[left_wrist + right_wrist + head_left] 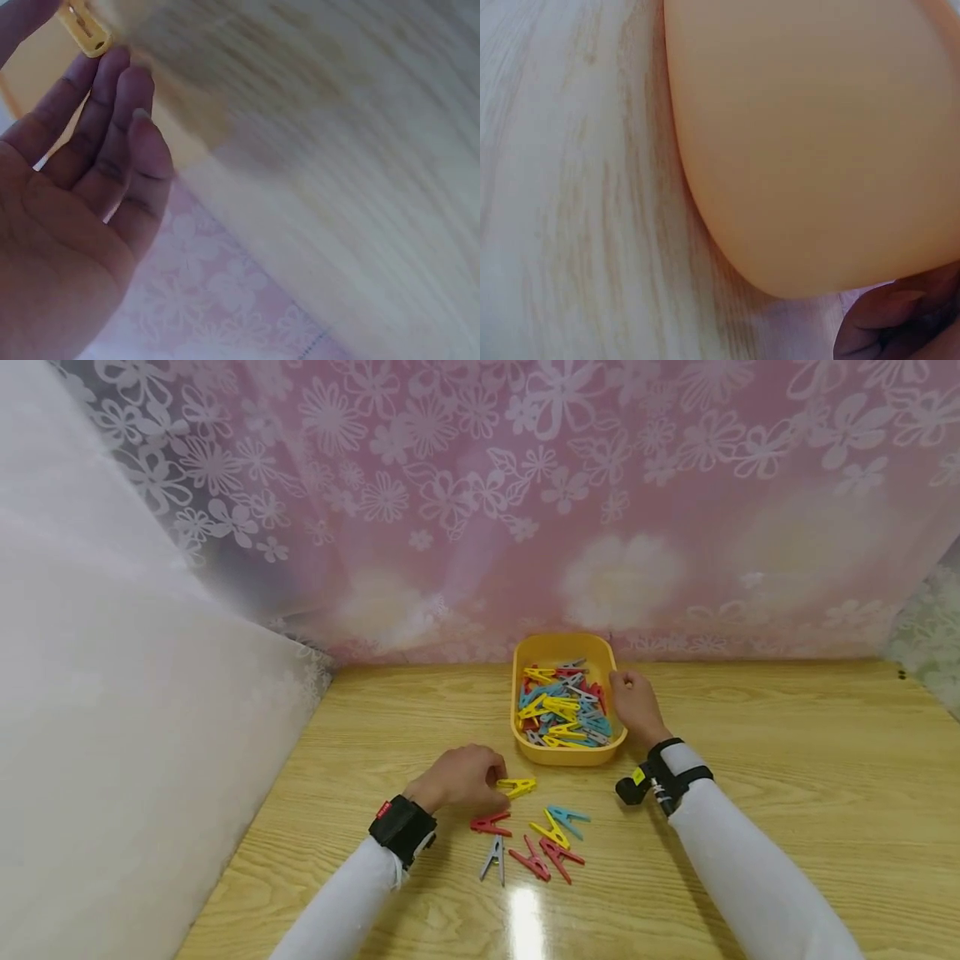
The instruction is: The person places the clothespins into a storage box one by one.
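Observation:
In the head view my left hand [462, 779] pinches one end of a yellow clothespin [519, 787] just above or on the table. The left wrist view shows that yellow clothespin [88, 31] at the fingertips, partly out of frame. My right hand [639, 706] grips the right side of a yellow plastic basket [568, 758], its fingers curled at the rim. Yellow, blue, red and grey clothespins [558, 706] lie heaped inside. From the right wrist, the basket's outer wall [817, 165] fills much of the picture, and curled fingers [889, 315] touch it at the lower right.
Several loose clothespins lie nearer me: a red one [491, 823], a grey one [493, 860], a yellow one [551, 831], a blue one [567, 818] and more red [558, 857]. Behind the wooden table [787, 735] hangs a pink flowered curtain [465, 527]; white sheeting [112, 693] borders the left.

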Demonstrator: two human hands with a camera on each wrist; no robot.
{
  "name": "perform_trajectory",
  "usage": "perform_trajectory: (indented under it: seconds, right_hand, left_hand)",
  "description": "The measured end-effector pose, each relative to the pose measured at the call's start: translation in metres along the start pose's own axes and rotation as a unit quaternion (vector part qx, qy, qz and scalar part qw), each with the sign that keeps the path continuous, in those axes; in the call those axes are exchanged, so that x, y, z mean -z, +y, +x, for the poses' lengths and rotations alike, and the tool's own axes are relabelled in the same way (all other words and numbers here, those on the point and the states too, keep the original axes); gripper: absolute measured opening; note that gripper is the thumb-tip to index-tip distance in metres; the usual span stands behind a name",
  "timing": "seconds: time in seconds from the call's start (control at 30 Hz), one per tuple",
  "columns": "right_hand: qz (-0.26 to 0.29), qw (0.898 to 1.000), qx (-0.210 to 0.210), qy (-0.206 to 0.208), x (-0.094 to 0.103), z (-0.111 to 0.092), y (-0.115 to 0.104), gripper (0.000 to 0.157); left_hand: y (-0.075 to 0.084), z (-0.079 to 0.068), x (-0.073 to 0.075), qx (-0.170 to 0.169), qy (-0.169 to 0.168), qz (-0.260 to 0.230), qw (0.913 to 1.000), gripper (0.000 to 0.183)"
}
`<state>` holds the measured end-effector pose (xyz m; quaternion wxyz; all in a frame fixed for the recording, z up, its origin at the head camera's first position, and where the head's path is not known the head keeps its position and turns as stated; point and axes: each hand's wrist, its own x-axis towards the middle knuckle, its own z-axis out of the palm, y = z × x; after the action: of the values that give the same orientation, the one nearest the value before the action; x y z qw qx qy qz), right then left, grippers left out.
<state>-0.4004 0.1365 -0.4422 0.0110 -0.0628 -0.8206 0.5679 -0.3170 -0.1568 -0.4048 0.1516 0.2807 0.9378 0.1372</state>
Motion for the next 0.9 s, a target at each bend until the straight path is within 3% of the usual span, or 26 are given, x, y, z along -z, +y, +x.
perform_trajectory:
  seconds: [0.13, 0.23, 0.37, 0.47, 0.63, 0.77, 0.9]
  right_hand:
    - [-0.003, 1.0, 0.0, 0.0, 0.001, -0.001, 0.0, 0.054]
    - [-0.001, 1.0, -0.003, 0.002, 0.001, -0.002, -0.001, 0.053]
    - [0.006, 1.0, -0.007, 0.005, 0.0, -0.002, -0.001, 0.053]
    - [0.012, 1.0, -0.004, 0.009, -0.002, -0.001, 0.0, 0.051]
    - [0.014, 1.0, -0.008, 0.008, -0.003, -0.001, 0.0, 0.05]
    - [0.009, 1.0, -0.01, 0.012, -0.001, -0.001, 0.001, 0.049]
    - [0.01, 1.0, 0.004, 0.015, -0.002, -0.001, 0.0, 0.046]
  left_hand:
    - [-0.007, -0.001, 0.01, -0.041, 0.011, -0.061, 0.9972, 0.022]
    - [-0.012, -0.002, 0.022, -0.061, 0.022, -0.126, 0.9898, 0.022]
    - [-0.013, -0.001, 0.042, -0.066, 0.064, -0.183, 0.9787, 0.025]
    - [-0.013, 0.005, 0.055, -0.073, 0.097, -0.191, 0.9739, 0.026]
    - [-0.008, 0.024, 0.071, -0.064, 0.124, -0.182, 0.9734, 0.03]
    - [0.0, 0.048, 0.079, -0.044, 0.136, -0.197, 0.9699, 0.035]
    - [0.009, 0.075, 0.081, -0.037, 0.175, -0.242, 0.9537, 0.043]
